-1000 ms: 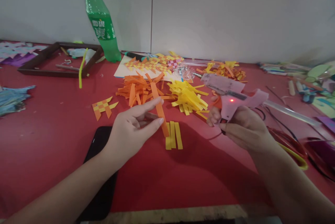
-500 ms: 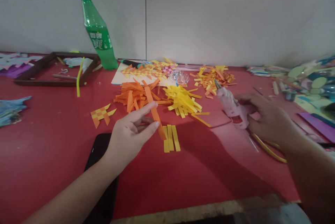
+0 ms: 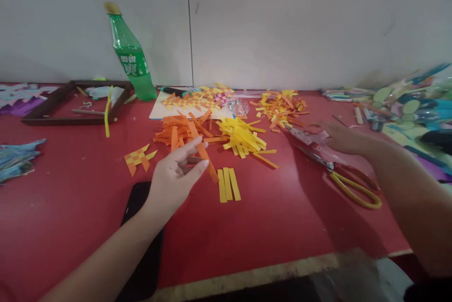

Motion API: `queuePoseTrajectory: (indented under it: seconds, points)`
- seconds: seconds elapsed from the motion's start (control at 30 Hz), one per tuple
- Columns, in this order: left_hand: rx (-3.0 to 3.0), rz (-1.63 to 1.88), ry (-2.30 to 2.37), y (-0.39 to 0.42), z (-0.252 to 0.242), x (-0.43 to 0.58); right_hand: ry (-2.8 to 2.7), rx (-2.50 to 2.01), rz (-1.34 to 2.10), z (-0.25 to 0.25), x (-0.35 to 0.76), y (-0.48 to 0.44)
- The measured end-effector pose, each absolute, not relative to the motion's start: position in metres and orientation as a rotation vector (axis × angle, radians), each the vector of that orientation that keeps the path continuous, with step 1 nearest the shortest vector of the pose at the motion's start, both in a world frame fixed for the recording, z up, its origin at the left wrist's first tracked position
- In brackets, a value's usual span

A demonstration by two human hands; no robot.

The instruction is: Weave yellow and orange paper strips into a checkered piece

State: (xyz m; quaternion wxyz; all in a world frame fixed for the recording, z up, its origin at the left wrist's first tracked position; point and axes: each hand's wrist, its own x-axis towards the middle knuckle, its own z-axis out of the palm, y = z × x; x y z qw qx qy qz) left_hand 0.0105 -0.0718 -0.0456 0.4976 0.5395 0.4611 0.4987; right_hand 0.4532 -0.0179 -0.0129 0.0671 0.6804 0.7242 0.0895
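I pinch an orange paper strip point(image 3: 204, 155) between the thumb and fingers of my left hand point(image 3: 172, 178), just above three yellow strips point(image 3: 226, 184) on the red table point(image 3: 70, 175). My right hand point(image 3: 342, 138) lies against the pink glue gun point(image 3: 305, 136); it is too blurred to tell its grip.

At the middle right, the right hand point(image 3: 341, 138) is showing blurred and is covering the rear of the pink glue gun point(image 3: 306, 136), so whether its fingers are closing on it cannot be told. At the lower left, the left forearm is hiding part of the black phone point(image 3: 136, 201), and the pinching left hand point(image 3: 174, 177) is covering the middle of the orange strip point(image 3: 204, 155). The left edge is cutting off the blue paper pile point(image 3: 17, 158), the coloured shapes point(image 3: 416, 109) at the right edge are appearing smeared, and the print on the green bottle point(image 3: 131, 57) is showing too small to read.
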Motion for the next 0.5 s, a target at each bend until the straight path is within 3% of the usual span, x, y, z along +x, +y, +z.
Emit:
queuePoseTrajectory:
  seconds: [0.13, 0.2, 0.3, 0.5]
  points:
    - [1.305, 1.158, 1.132, -0.073, -0.044, 0.011, 2.255, 2.191, 0.353, 0.004, 0.385, -0.037]
    - [1.300, 1.134, 1.142, -0.073, -0.042, 0.011, 2.509, 2.281, -0.032, 0.003, 0.334, -0.051]
    - [1.318, 1.150, 1.151, -0.072, -0.041, 0.012, 2.815, 1.886, -0.478, -0.012, 0.267, -0.068]
    - [1.338, 1.165, 1.132, -0.071, -0.044, 0.011, 2.827, 1.607, -0.258, -0.037, 0.231, -0.069]
